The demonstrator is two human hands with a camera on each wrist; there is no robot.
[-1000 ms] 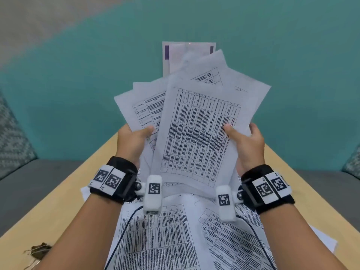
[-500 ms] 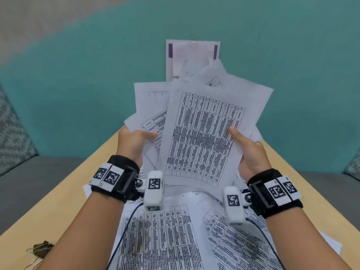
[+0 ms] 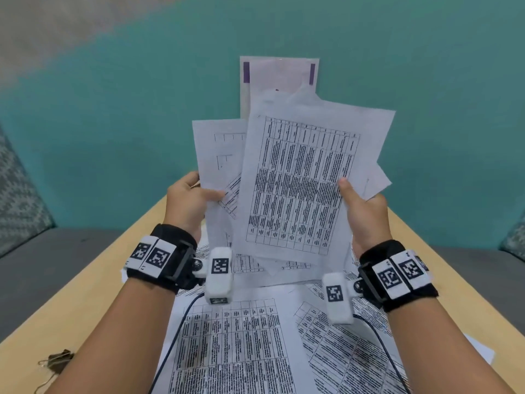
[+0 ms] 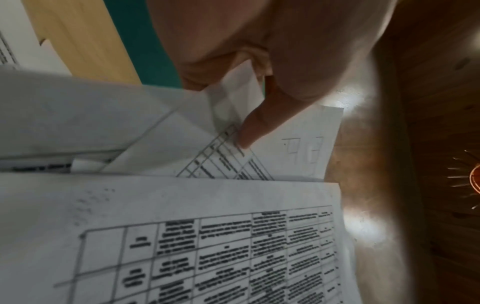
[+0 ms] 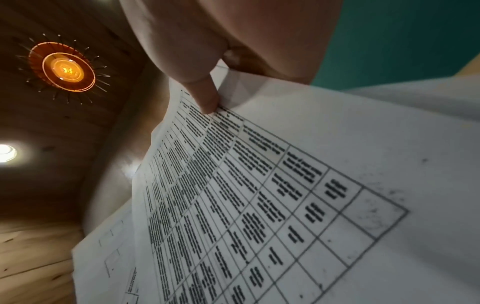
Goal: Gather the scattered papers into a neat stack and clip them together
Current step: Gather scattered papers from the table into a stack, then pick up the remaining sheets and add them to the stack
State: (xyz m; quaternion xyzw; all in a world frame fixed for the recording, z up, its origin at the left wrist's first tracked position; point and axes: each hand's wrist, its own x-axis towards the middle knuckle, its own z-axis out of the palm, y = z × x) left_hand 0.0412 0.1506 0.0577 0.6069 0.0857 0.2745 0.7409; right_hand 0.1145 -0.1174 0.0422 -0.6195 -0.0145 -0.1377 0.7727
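**Loose sheets held upright between two hands**

A bundle of papers (image 3: 298,183) is held upright above the table (image 3: 71,294), its sheets fanned and out of line. The left edge of the bundle is gripped by the left hand (image 3: 187,203), whose thumb (image 4: 259,125) is pressed on a printed sheet, with the fingers curled behind. The right edge is gripped by the right hand (image 3: 363,214), with its thumb (image 5: 205,96) laid on the front sheet's grid of text. A sheet with purple bars (image 3: 278,75) is seen rising highest at the back. More printed sheets (image 3: 235,345) are left lying flat on the table beneath the wrists, overlapped at odd angles. A binder clip (image 3: 58,361) is seen near the table's left edge, well apart from the bundle.
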